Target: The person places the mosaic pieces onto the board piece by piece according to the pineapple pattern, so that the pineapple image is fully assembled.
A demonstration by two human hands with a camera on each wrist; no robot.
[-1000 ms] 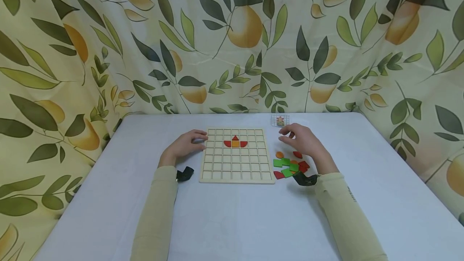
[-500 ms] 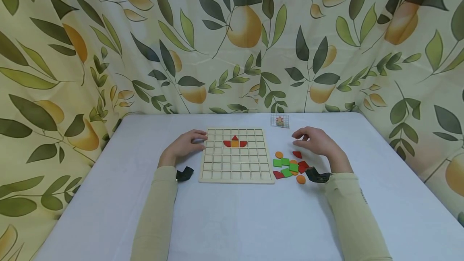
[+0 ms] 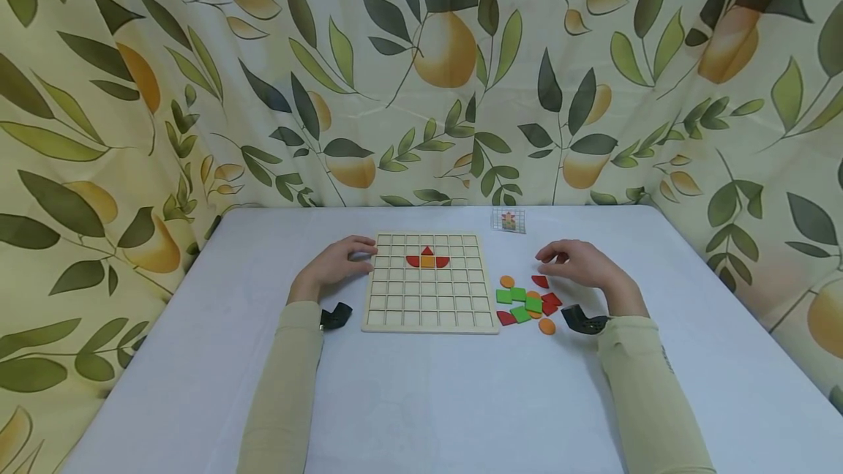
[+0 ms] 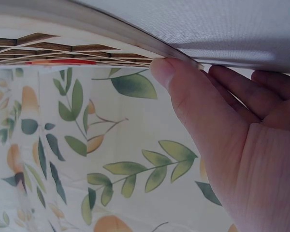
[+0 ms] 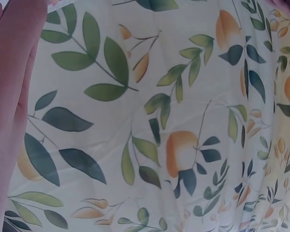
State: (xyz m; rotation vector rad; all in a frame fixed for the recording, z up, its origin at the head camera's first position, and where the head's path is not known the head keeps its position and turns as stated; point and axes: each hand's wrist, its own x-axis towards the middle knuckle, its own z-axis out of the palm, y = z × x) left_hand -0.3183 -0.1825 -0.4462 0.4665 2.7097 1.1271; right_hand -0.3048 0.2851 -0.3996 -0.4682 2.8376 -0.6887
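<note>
A wooden grid board (image 3: 429,298) lies on the white table (image 3: 421,401). In its upper rows sit a red triangle (image 3: 427,250), an orange square (image 3: 428,262) and two red quarter pieces. My left hand (image 3: 342,262) rests on the table with its fingertips touching the board's left edge (image 4: 150,55), holding nothing. To the right of the board lie several loose green, red and orange tiles (image 3: 527,302). My right hand (image 3: 573,262) hovers just above a red tile (image 3: 541,281) at the far side of that pile, fingers loosely curled and empty.
A small pattern card (image 3: 508,220) stands behind the board near the table's back edge. A leaf-and-pear curtain (image 3: 421,79) surrounds the table at the back and sides (image 5: 183,145). Black wrist cameras (image 3: 582,320) sit by both cuffs.
My right hand has drawn back to the right and lowered, uncovering the tile pile and an orange disc. The left hand and the board have not moved.
</note>
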